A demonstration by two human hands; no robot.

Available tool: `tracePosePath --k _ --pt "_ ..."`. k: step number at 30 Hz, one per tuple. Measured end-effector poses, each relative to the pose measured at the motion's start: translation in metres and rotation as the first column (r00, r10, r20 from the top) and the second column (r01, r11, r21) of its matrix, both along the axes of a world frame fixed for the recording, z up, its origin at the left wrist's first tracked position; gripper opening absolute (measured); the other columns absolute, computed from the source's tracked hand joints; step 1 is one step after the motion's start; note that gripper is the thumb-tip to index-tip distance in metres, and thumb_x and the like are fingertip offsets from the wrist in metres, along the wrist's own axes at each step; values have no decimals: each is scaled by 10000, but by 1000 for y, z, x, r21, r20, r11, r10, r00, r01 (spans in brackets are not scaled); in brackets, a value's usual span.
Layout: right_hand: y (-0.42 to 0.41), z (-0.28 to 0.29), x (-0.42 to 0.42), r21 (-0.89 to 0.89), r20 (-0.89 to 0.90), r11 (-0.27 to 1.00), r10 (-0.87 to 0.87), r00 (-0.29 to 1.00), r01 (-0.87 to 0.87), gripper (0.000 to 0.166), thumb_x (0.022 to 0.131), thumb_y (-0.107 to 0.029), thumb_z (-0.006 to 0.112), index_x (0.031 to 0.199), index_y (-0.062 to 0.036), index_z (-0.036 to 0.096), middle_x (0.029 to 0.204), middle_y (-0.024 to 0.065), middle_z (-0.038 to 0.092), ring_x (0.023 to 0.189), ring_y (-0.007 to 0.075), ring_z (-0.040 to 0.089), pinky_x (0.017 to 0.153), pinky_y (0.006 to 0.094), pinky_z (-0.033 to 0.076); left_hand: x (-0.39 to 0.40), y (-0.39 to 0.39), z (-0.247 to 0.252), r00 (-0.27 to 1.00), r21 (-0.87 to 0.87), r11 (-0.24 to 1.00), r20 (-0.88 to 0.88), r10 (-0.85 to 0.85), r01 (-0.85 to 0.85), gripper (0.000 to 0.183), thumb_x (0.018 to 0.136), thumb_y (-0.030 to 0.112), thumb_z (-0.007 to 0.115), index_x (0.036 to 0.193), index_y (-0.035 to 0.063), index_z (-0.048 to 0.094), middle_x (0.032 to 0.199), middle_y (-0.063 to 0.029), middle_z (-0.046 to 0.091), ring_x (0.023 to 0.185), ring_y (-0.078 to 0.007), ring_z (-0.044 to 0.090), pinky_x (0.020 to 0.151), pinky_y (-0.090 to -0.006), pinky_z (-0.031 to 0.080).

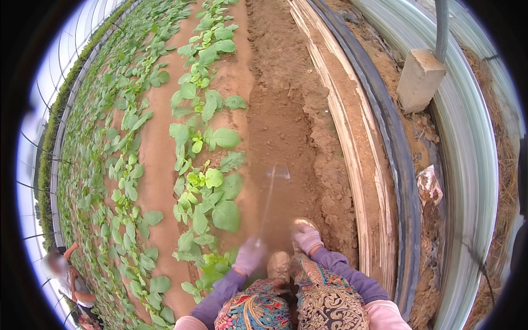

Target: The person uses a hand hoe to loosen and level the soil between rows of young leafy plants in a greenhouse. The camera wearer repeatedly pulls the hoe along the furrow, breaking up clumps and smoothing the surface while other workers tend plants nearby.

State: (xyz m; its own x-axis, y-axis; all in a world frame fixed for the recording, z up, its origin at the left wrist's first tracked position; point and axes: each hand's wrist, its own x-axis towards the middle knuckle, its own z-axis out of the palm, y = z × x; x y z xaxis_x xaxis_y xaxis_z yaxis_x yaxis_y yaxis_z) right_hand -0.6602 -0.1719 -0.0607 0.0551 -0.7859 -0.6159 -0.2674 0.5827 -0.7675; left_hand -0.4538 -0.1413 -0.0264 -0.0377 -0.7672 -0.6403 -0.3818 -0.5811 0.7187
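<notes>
A pale knitted glove covers my left hand, which grips the slim handle of a small hand hoe. The hoe's flat metal blade is at the bare brown soil, right of the leafy plant row. Handle and hand look motion-blurred. My right hand, gloved too, hangs in front of my right knee, over the shoe; its fingers are mostly hidden, and I see no tool in it. Below lie my patterned trousers and my left shoe on the soil.
Further green rows fill the left. Along the right run split pale strips, a dark plastic sheet edge and the greenhouse film. A concrete block holds a metal pole. Another person is at lower left.
</notes>
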Motion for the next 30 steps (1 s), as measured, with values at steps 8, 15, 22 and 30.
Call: tracePosePath --k 8,15,22,30 --pt "-2 -18 3 122 116 992 -43 992 28 293 788 -211 484 1045 -96 568 715 60 601 592 166 558 523 264 442 -59 -68 14 969 -233 945 -148 198 -229 610 778 44 526 1317 73 242 661 12 455 434 -59 383 375 -209 332" --pt "5 -78 -14 -244 24 928 297 954 -283 420 780 -256 512 1153 -70 459 889 106 566 752 209 537 668 314 442 -74 -4 -22 922 -53 925 -71 -381 377 589 747 360 566 1234 99 361 1024 -185 534 893 -287 546 782 -350 423" --pt "1 13 -21 17 -247 990 143 959 -143 577 775 -214 514 1293 -121 280 808 240 570 770 346 574 672 403 435 -52 37 -19 776 -274 728 164 -609 629 441 789 251 550 1166 43 457 985 -176 546 923 -304 523 791 -349 418" --pt "7 77 -51 281 -298 803 594 747 -526 532 803 -270 463 1294 -184 275 981 270 532 949 388 511 807 401 399 -56 44 -33 777 -363 687 314 -546 629 234 749 267 545 862 66 578 740 -146 556 742 -317 523 667 -404 404"
